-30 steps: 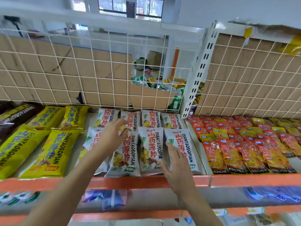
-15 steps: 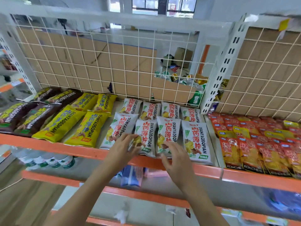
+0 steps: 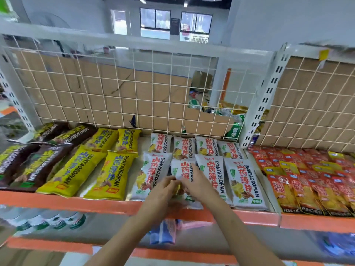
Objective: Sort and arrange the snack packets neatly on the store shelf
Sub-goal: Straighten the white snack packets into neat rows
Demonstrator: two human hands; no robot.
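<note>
White snack packets with red lettering lie in two rows mid-shelf. Both hands meet on the second white packet (image 3: 181, 168) of the front row, whose lower end overhangs the orange shelf edge (image 3: 57, 201). My left hand (image 3: 163, 192) grips that packet's lower part with curled fingers. Across the same packet, my right hand (image 3: 198, 184) lies with its fingers fairly straight, pressing on it. Yellow packets (image 3: 111, 173) lie to the left, brown packets (image 3: 36, 166) further left, and small red packets (image 3: 307, 179) to the right.
A white wire grid (image 3: 115, 93) backed with cardboard closes the shelf's rear. A white slotted upright (image 3: 269, 96) divides the white packets from the red section. On the lower shelf stand bottles (image 3: 57, 221) and a blue packet (image 3: 163, 233).
Both hands drew back from the rear of the white rows to the front row and came together on one packet. The camera has pulled back and tilted up.
</note>
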